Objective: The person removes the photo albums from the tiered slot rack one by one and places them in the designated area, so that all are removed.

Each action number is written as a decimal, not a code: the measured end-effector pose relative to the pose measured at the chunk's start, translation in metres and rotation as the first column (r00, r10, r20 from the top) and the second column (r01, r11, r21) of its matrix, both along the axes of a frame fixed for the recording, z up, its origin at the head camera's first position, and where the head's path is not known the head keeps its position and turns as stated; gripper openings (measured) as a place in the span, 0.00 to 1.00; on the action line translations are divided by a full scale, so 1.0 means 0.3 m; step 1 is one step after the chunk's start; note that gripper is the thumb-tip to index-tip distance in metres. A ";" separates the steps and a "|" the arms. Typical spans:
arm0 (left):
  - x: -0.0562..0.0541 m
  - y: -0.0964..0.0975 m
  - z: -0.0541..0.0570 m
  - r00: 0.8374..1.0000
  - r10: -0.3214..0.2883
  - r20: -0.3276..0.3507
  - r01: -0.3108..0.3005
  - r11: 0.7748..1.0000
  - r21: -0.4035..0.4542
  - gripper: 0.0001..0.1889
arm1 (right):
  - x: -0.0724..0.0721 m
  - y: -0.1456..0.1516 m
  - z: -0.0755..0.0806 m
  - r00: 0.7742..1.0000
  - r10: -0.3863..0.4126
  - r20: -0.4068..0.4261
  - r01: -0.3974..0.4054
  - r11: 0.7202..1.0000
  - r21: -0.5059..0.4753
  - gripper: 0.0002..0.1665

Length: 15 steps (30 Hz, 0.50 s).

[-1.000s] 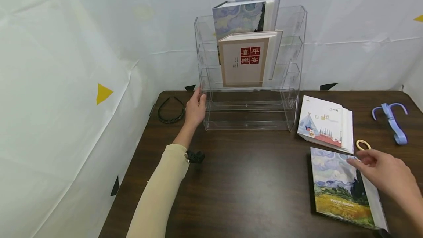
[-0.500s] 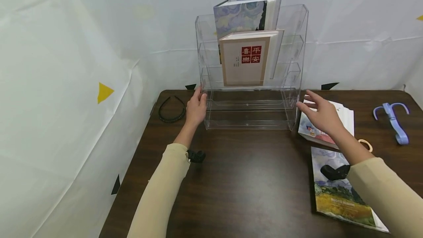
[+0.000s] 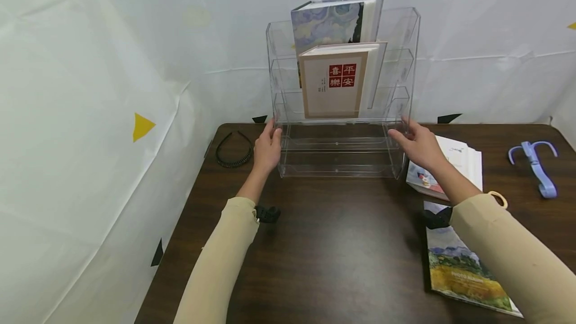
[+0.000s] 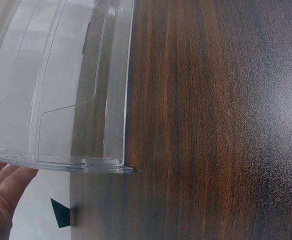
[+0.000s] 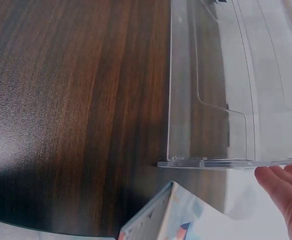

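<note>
A clear acrylic tiered rack (image 3: 335,169) stands at the back of the table. My left hand (image 3: 266,151) touches its left side with extended fingers; in the left wrist view, the fingertips (image 4: 21,175) lie against the outer face of the side panel. My right hand (image 3: 420,148) is at the opposite side panel, where the right wrist view has its fingertips (image 5: 263,175) meeting the outer face. In the rack, a beige book (image 3: 330,89) with red Chinese characters leans in front of a thick album (image 3: 324,24) with a painted sky cover.
Right of the rack lies a white book (image 3: 456,156) with a tent picture, partly under my right arm. Nearer is a painted photo album (image 3: 459,264), half covered by the sleeve. A yellow ring (image 3: 503,200), a light blue hooked object (image 3: 535,166) and a black headband (image 3: 234,164) also lie around.
My right hand has moved from above the photo album up and left, past the white book, to the rack's right side. My left hand has stayed at the left side.
</note>
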State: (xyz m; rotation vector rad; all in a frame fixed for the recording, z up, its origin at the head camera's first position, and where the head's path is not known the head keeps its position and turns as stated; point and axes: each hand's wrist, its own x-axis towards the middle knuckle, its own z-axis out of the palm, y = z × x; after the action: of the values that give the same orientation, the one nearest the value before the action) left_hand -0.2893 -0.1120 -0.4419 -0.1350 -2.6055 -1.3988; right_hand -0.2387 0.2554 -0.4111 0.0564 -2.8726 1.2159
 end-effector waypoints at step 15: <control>0.013 0.108 0.149 0.777 0.181 -0.603 -0.082 0.979 0.188 0.24 | -0.009 -0.001 0.011 0.999 0.007 0.032 -0.008 1.000 0.019 0.45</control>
State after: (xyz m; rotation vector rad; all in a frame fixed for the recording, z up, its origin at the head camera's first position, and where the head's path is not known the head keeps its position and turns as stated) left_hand -0.2855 -0.0795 -0.3972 -0.3232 -1.9197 -1.2291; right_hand -0.2413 0.2551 -0.4077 0.0490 -2.9138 1.2020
